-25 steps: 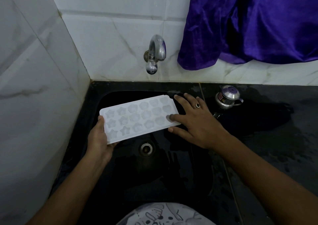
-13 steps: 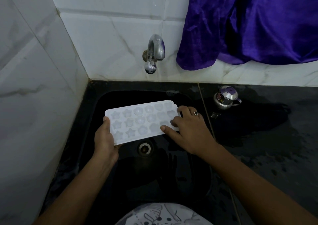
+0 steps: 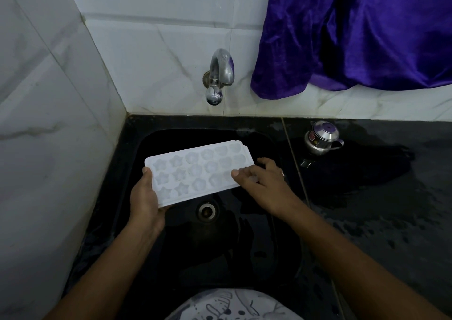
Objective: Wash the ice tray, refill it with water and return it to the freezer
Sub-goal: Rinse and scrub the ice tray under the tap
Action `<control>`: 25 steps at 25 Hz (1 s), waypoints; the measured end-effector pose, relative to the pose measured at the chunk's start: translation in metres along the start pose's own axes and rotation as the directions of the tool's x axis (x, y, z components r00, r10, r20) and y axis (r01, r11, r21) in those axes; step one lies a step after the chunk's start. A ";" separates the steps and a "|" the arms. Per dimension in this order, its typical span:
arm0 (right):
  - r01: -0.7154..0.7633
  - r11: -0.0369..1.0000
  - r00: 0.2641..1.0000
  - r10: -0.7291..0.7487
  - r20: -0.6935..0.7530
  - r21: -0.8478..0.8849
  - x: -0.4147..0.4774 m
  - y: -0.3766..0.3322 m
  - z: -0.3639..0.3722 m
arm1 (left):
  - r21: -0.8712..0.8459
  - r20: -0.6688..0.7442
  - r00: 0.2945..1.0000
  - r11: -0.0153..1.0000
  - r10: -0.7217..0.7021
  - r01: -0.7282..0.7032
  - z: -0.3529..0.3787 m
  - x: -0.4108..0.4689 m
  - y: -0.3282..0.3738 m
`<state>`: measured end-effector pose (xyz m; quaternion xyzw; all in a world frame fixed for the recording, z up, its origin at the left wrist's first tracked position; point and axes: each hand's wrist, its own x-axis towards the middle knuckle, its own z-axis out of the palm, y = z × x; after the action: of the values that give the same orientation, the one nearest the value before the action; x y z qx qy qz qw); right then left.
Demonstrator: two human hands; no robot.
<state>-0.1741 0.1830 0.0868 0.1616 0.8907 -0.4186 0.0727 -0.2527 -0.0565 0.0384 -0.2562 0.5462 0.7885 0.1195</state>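
Since a second ago, the right grip [image 3: 265, 185] has been curled from flat onto the right end of the tray [image 3: 195, 170], thumb on top. The left end is clasped by the left grip [image 3: 144, 197], thumb on the rim. The tray is held over the sink [image 3: 220, 258], above the drain [image 3: 206, 210].

Left grip [image 3: 144, 197]: fingers lie hidden beneath ice tray [image 3: 195, 170]. Purple cloth [image 3: 354, 30] is cut off at top and right edges. Steel pot [image 3: 320, 138] label is illegible.
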 end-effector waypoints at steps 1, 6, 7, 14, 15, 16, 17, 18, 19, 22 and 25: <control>0.039 0.990 0.999 -0.041 -0.015 -0.135 0.000 0.001 -0.002 | 0.002 0.001 1.000 1.000 -0.002 0.002 -0.001 0.000 -0.001; 0.080 0.988 0.997 -0.080 0.003 -0.129 -0.002 0.000 0.007 | -0.013 -0.005 1.000 1.000 -0.004 0.004 0.002 -0.002 0.000; 0.046 0.998 0.999 -0.045 0.022 -0.030 -0.002 0.002 0.007 | -0.016 -0.006 1.000 1.000 0.002 -0.002 0.000 -0.001 0.002; 0.270 0.698 0.934 -0.357 0.005 -0.663 0.005 0.013 -0.014 | -0.004 0.000 1.000 1.000 -0.001 0.001 -0.003 -0.001 0.002; 0.269 0.638 0.921 -0.389 0.000 -0.722 0.005 0.012 -0.016 | -0.010 -0.001 1.000 1.000 -0.001 0.001 -0.003 -0.001 0.002; 0.267 0.607 0.914 -0.406 -0.003 -0.748 0.004 0.012 -0.017 | -0.016 -0.003 1.000 1.000 0.001 -0.002 -0.003 0.000 0.003; 0.271 0.594 0.909 -0.417 -0.002 -0.757 0.003 0.012 -0.017 | -0.018 -0.003 1.000 1.000 0.006 -0.006 -0.002 0.000 0.004; 0.276 0.595 0.906 -0.424 -0.002 -0.754 0.002 0.013 -0.015 | -0.014 -0.001 1.000 1.000 0.010 -0.010 -0.002 0.001 0.005; 0.281 0.618 0.906 -0.424 -0.010 -0.734 0.001 0.014 -0.012 | -0.008 0.000 1.000 1.000 0.009 -0.009 0.000 0.000 0.005; 0.242 0.864 0.952 -0.300 -0.066 -0.441 -0.001 0.010 -0.004 | -0.009 -0.014 1.000 1.000 -0.005 0.005 0.001 -0.001 0.001; 0.255 0.933 0.953 -0.287 -0.095 -0.254 -0.006 0.009 -0.001 | -0.029 -0.022 1.000 1.000 -0.008 0.008 0.000 0.000 0.001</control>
<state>-0.1649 0.1878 0.0824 0.0541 0.9511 -0.3029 -0.0255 -0.2530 -0.0573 0.0395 -0.2688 0.5348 0.7931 0.1129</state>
